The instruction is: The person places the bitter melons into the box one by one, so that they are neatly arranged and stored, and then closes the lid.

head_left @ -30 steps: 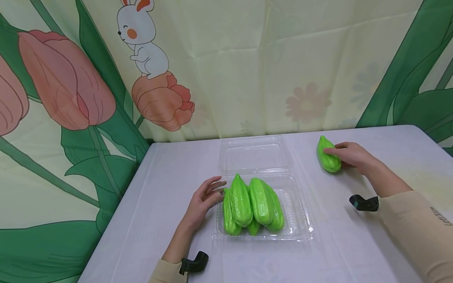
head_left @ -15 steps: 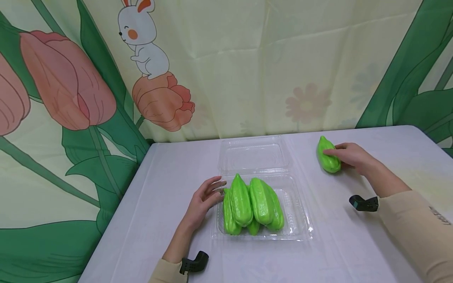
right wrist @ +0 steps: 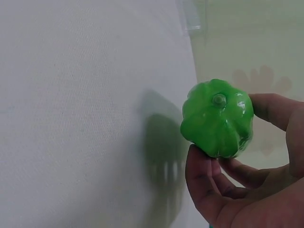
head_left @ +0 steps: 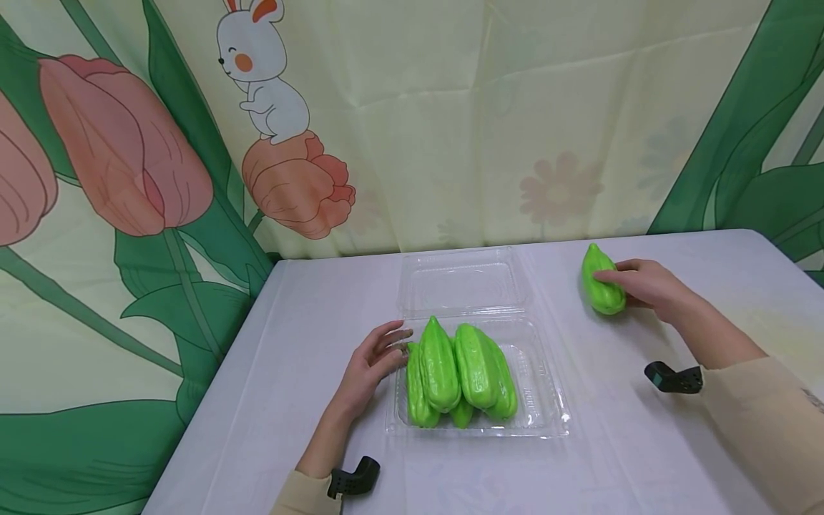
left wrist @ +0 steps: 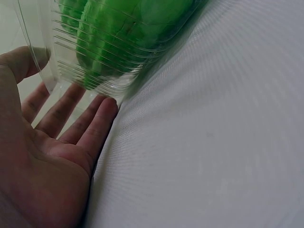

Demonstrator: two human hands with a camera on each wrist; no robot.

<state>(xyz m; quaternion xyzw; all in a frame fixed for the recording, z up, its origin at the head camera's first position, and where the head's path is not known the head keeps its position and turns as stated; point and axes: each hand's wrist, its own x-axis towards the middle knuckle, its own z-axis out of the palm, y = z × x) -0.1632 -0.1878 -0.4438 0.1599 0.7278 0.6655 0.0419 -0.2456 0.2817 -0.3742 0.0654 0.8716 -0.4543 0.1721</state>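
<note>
In the head view my right hand [head_left: 653, 287] holds a glossy, ribbed green bitter melon [head_left: 600, 282] at the table's far right, thumb on one side and fingers on the other. The right wrist view shows the bitter melon [right wrist: 216, 121] end-on, its shadow apart from it on the cloth. My left hand [head_left: 367, 368] lies at the left side of a clear plastic clamshell box [head_left: 537, 386], fingers extended; in the left wrist view its fingertips are at the box wall. Several more bitter melons [head_left: 476, 368] are piled in the box's left and middle.
The box's clear lid [head_left: 462, 282] lies folded back flat, towards the table's far edge. A white cloth covers the table [head_left: 309, 315]. Behind it hangs a printed curtain [head_left: 438, 143] with tulips and a rabbit.
My right hand and the bitter melon in it have shifted slightly to the right, the melon's tip slightly farther back. The left hand and the box have stayed put.
</note>
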